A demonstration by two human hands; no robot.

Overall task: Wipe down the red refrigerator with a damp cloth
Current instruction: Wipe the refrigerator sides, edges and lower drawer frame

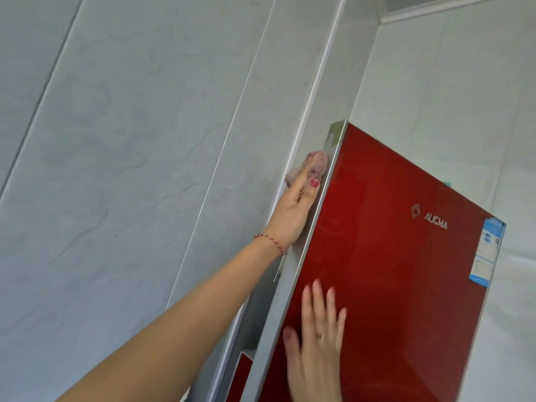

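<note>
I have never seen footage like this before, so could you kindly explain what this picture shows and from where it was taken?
There is no machine here: a person wears a camera on the head, so you look up along their own arms. The left hand presses a pinkish cloth against the grey side of the red refrigerator, near its top corner. The right hand lies flat, fingers spread, on the glossy red door. A label sticks to the door's far edge. Pale wall tiles surround everything.
</note>
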